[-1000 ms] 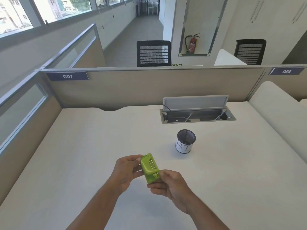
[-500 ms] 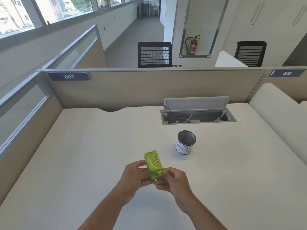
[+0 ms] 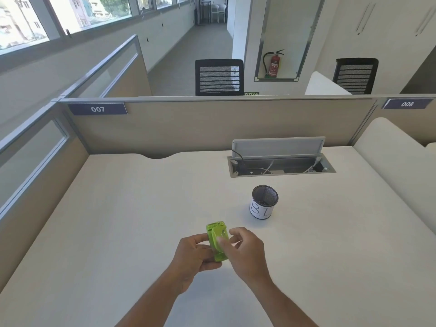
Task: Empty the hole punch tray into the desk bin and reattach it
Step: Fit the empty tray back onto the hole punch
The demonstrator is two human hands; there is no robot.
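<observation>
A small lime-green hole punch (image 3: 217, 239) is held above the white desk (image 3: 118, 220), its underside turned toward me. My left hand (image 3: 192, 253) grips its left side and lower end. My right hand (image 3: 245, 249) is at its right side, thumb and fingertips on the green tray panel, which looks slightly lifted from the body. The desk bin (image 3: 264, 202), a black mesh cup wrapped in white paper with handwritten letters, stands upright to the right and farther back, apart from both hands.
An open cable hatch (image 3: 280, 165) with a raised grey lid and wires lies behind the bin. Beige partition walls (image 3: 212, 123) close the desk at the back and left. A padded white divider (image 3: 396, 166) runs along the right.
The hole punch has been turned and shifted slightly away from me. My right hand has moved from its lower end up to the tray panel on its right side.
</observation>
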